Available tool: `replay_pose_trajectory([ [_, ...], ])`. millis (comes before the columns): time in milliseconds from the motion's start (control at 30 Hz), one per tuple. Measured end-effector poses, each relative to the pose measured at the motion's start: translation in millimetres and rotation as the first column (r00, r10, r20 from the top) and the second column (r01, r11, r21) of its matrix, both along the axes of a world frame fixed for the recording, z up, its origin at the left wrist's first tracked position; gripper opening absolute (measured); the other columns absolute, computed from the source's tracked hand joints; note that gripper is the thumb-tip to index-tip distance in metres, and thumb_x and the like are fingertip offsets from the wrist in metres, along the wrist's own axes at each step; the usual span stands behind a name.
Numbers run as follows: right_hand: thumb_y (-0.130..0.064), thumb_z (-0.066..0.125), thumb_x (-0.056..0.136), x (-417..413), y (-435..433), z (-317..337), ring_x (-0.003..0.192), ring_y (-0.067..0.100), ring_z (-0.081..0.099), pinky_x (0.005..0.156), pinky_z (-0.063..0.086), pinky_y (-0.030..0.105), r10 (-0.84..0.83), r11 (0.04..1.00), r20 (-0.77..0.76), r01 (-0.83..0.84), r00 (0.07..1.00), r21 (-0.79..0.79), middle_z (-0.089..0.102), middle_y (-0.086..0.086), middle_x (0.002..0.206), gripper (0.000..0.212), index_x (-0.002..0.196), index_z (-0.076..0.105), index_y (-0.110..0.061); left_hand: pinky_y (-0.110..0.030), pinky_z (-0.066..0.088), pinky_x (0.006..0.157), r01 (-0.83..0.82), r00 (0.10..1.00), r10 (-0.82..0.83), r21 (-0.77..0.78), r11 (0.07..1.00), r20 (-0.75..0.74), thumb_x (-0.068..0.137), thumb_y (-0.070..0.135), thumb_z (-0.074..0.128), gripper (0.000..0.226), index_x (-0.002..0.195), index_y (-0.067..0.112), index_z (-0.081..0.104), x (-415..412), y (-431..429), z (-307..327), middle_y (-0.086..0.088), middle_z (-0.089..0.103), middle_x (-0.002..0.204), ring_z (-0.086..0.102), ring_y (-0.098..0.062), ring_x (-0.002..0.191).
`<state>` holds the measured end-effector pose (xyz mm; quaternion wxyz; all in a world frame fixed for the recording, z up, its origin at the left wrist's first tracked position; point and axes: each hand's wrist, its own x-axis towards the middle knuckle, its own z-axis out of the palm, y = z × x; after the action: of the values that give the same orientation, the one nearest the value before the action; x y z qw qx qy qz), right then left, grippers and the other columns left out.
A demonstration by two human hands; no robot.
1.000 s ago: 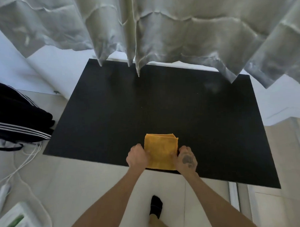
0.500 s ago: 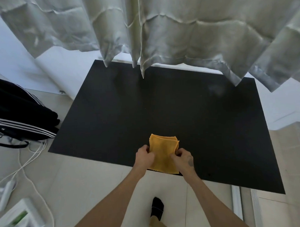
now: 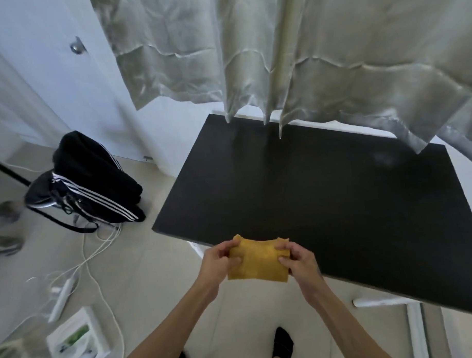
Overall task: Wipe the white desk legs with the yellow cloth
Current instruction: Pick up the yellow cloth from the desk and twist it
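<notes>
We pinched the folded yellow cloth point(image 3: 258, 261) between left hand point(image 3: 215, 262) and right hand point(image 3: 299, 259). Wiping, we judged, had not begun; next we needed to crouch to the white leg point(image 3: 197, 247) beside our left hand.

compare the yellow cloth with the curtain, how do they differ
Colour: the yellow cloth is orange-yellow; the curtain is pale silvery grey with a sheen.
Size: the cloth fits between two hands; the curtain spans most of the upper view.
Pose: the cloth is pinched at its sides by the left hand and right hand near the black desk top's near edge; the curtain hangs free in pleats over its far edge.
Both are soft fabric.
</notes>
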<state>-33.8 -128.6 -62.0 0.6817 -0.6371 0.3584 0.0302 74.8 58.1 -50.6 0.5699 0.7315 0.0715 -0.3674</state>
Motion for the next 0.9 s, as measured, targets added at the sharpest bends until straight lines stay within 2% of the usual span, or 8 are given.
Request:
replay_pose_trajectory([
  [100,-0.006,0.067,0.09,12,47,1,0.111,0.019,0.055,0.092,0.053,0.044,0.063,0.996,-0.017,-0.064,0.998,-0.059,0.057,-0.001,0.124,0.033,0.109,0.067,-0.032,-0.038,0.051,0.092,0.049,0.995,-0.055,0.075,0.996,0.078,0.09,-0.004,0.063,0.037,0.113,0.023,0.07,10,46,0,-0.001,0.055,0.127,0.053,-0.022,0.115],
  [200,-0.006,0.074,0.084,25,106,2,0.106,0.016,0.056,0.079,0.053,0.03,0.125,0.984,-0.027,-0.127,0.992,-0.126,0.055,0.002,0.122,0.044,0.119,0.062,-0.031,-0.034,0.054,0.088,0.133,0.977,-0.155,0.151,0.98,0.145,0.088,-0.006,0.064,0.035,0.109,0.022,0.071,23,101,-5,-0.002,0.059,0.122,0.056,-0.022,0.112],
  [367,-0.014,0.083,0.078,49,200,-4,0.114,0.018,0.055,0.094,0.057,0.036,0.193,0.931,-0.105,-0.216,0.976,-0.295,0.052,-0.005,0.121,0.059,0.13,0.056,-0.022,-0.028,0.058,0.085,0.278,0.869,-0.375,0.306,0.91,0.324,0.076,0.003,0.078,0.039,0.112,0.014,0.07,44,185,-5,0.0,0.062,0.111,0.06,-0.018,0.101],
  [500,-0.031,0.089,0.067,62,259,-13,0.104,0.014,0.055,0.083,0.053,0.024,0.212,0.831,-0.195,-0.282,0.958,-0.48,0.054,-0.004,0.112,0.06,0.118,0.06,-0.022,-0.007,0.046,0.065,0.3,0.795,-0.452,0.384,0.873,0.405,0.069,0.007,0.08,0.042,0.109,0.015,0.07,53,234,-3,0.002,0.063,0.1,0.059,-0.012,0.089],
  [600,-0.038,0.087,0.066,73,275,-21,0.098,0.015,0.057,0.08,0.055,0.026,0.165,0.805,-0.289,-0.298,0.943,-0.513,0.057,-0.001,0.106,0.049,0.106,0.064,-0.023,-0.013,0.047,0.07,0.298,0.785,-0.463,0.404,0.865,0.411,0.073,0.006,0.077,0.041,0.112,0.017,0.07,61,249,-6,0.006,0.06,0.101,0.057,-0.012,0.091],
  [733,-0.037,0.082,0.073,82,276,-33,0.096,0.017,0.056,0.086,0.057,0.033,0.16,0.761,-0.38,-0.359,0.911,-0.54,0.054,0.002,0.104,0.03,0.095,0.069,-0.021,-0.023,0.054,0.069,0.294,0.78,-0.472,0.424,0.856,0.412,0.072,-0.003,0.07,0.033,0.102,0.012,0.074,64,253,-12,0.001,0.067,0.092,0.062,-0.016,0.087],
  [833,-0.033,0.083,0.073,85,272,-41,0.098,0.016,0.054,0.083,0.054,0.026,0.175,0.77,-0.376,-0.365,0.91,-0.524,0.05,0.001,0.109,0.024,0.087,0.067,-0.021,-0.022,0.052,0.06,0.319,0.781,-0.498,0.444,0.837,0.377,0.068,0.001,0.069,0.03,0.093,0.016,0.076,72,251,-24,0.001,0.069,0.083,0.068,-0.02,0.082],
  [900,-0.028,0.083,0.073,85,266,-46,0.097,0.015,0.055,0.08,0.052,0.025,0.194,0.813,-0.336,-0.342,0.922,-0.47,0.054,0.001,0.109,0.028,0.091,0.066,-0.016,-0.022,0.051,0.06,0.349,0.766,-0.551,0.504,0.79,0.332,0.069,0.009,0.072,0.023,0.09,0.02,0.076,81,249,-32,0.002,0.065,0.084,0.065,-0.018,0.082],
])
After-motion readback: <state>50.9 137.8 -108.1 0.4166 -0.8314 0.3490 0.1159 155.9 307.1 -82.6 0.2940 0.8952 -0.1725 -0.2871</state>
